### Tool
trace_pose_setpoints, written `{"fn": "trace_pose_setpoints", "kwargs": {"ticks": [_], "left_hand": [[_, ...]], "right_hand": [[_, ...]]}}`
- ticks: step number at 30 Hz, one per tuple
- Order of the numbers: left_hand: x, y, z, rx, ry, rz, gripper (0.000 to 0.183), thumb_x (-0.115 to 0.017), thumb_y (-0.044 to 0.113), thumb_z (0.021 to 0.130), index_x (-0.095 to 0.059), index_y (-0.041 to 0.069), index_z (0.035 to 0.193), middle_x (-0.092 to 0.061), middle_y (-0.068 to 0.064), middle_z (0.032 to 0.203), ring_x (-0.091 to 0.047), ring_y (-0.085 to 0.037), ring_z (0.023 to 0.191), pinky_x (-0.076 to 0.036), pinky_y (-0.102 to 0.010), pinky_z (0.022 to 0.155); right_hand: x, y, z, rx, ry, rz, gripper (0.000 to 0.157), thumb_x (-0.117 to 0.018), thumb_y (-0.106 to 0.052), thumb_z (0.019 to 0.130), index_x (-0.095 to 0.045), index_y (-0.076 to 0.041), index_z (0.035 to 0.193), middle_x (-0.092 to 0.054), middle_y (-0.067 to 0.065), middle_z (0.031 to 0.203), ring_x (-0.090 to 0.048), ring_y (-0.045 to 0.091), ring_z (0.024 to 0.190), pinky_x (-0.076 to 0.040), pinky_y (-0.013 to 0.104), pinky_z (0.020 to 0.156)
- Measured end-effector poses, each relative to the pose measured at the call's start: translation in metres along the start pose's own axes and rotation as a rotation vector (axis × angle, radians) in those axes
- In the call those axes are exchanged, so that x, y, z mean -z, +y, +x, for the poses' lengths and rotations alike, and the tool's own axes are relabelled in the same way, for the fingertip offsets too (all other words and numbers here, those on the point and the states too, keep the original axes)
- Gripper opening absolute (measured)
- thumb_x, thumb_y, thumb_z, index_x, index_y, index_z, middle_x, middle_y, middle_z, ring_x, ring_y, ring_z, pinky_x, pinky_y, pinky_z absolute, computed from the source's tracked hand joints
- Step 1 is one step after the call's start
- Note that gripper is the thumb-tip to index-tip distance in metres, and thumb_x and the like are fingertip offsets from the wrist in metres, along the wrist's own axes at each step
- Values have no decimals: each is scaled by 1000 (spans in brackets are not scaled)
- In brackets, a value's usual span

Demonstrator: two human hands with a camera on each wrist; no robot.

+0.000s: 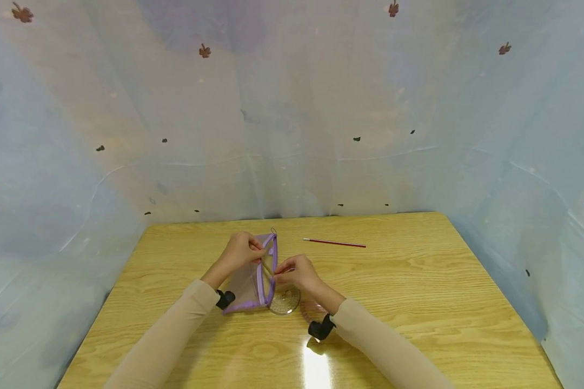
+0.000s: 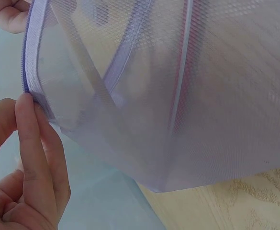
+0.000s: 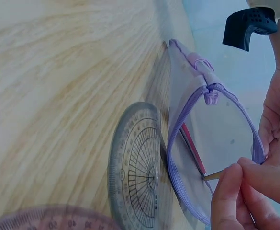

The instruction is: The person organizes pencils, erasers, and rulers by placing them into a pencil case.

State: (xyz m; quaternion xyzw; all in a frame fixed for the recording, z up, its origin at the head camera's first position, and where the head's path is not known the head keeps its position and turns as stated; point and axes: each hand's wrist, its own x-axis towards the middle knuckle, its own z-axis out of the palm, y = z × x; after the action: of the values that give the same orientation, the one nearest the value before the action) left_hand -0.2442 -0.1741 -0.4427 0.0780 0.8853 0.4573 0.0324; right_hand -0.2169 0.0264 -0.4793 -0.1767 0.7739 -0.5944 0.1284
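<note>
A purple-edged mesh zip pouch (image 1: 243, 289) stands on the table with its mouth held apart toward the right. My left hand (image 1: 240, 251) pinches the zip edge of its mouth between thumb and fingers. At the opening, my right hand (image 1: 297, 270) pinches a thin tan stick (image 3: 213, 176), most of which shows through the mesh in the left wrist view. A red pencil (image 3: 193, 147) lies inside the pouch. Right beside the mouth is a clear grey protractor (image 3: 135, 158), and a pink one (image 3: 53, 220) lies nearer my right wrist.
Another dark red pencil (image 1: 336, 242) lies toward the back of the wooden table (image 1: 418, 292). Pale patterned sheeting (image 1: 292, 108) hangs behind the table and along both sides. A black wrist camera (image 1: 321, 327) sits low over the table under my right forearm.
</note>
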Motion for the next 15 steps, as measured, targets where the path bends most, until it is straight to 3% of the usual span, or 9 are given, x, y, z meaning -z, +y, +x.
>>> {"fn": "trace_pose_setpoints", "kwargs": {"ticks": [9, 15], "left_hand": [[1, 1, 0, -5, 2, -15, 6, -74, -2, 86, -71, -5, 82, -70, -9, 71, -71, -21, 60, -61, -49, 68], [1, 0, -1, -14, 7, -5, 6, -75, -2, 85, -72, -6, 82, -71, -9, 70, -71, -21, 60, -61, -44, 65]], "right_hand": [[-5, -1, -1, -5, -2, 57, 11, -75, 10, 83, -72, 14, 92, -71, 19, 90, -73, 27, 75, -61, 32, 68], [-9, 2, 0, 1, -1, 75, 11, -76, 10, 82, -72, 14, 91, -71, 20, 88, -73, 29, 75, -62, 41, 71]]}}
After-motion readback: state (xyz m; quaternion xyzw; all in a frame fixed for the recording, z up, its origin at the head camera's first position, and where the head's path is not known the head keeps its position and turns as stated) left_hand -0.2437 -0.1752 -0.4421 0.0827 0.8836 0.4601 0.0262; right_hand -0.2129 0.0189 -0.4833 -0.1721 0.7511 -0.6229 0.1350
